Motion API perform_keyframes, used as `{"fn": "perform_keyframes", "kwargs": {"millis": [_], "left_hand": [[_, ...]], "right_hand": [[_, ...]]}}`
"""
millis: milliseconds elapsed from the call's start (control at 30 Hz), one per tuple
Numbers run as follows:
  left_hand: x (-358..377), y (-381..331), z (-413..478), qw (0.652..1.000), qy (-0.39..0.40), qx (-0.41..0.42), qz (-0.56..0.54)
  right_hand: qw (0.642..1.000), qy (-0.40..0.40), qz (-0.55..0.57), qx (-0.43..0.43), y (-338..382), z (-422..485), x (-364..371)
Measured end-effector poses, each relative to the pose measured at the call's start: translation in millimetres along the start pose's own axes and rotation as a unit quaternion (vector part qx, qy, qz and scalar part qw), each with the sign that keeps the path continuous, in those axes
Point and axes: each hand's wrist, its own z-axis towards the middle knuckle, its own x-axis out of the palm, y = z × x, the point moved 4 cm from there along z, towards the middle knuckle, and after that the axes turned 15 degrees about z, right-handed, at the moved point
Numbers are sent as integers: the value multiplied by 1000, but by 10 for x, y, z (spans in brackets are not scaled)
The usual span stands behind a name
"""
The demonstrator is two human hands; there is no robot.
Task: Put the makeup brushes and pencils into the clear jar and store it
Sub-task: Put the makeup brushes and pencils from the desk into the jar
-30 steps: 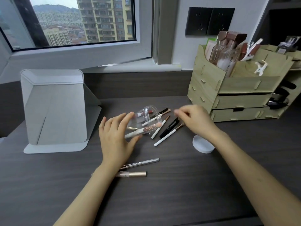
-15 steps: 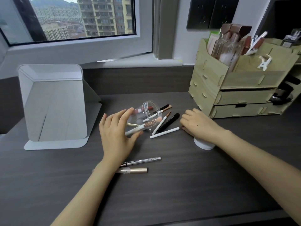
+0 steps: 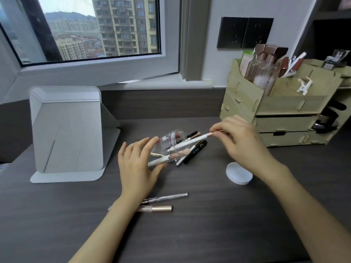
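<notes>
1. Head view: the clear jar (image 3: 171,147) is held tilted on its side on the desk (image 3: 209,224) by the left hand (image 3: 137,168), fingers curled round its base, which is largely hidden.
2. A white brush (image 3: 190,142) is pinched at its far end by the right hand (image 3: 241,143), its other end inside the jar mouth.
3. Other brushes and pencils behind the jar overlap and cannot be counted.
4. Two pens (image 3: 163,203) lie near the left wrist, partly covered by it.
5. The white lid (image 3: 239,173) is partly hidden by the right wrist.

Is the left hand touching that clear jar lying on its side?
Touching. The head view shows the left hand wrapped around the base of the tipped clear jar, fingers over the top and thumb underneath, with no gap visible.
</notes>
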Motion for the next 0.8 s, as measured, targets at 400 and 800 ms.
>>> {"fn": "perform_keyframes", "kwargs": {"millis": [400, 800], "left_hand": [[33, 50, 7, 999, 3, -38, -16], [11, 89, 11, 999, -14, -48, -9]], "right_hand": [[969, -4, 122, 213, -620, 163, 595], [874, 392, -285, -29, -868, 505, 1159]]}}
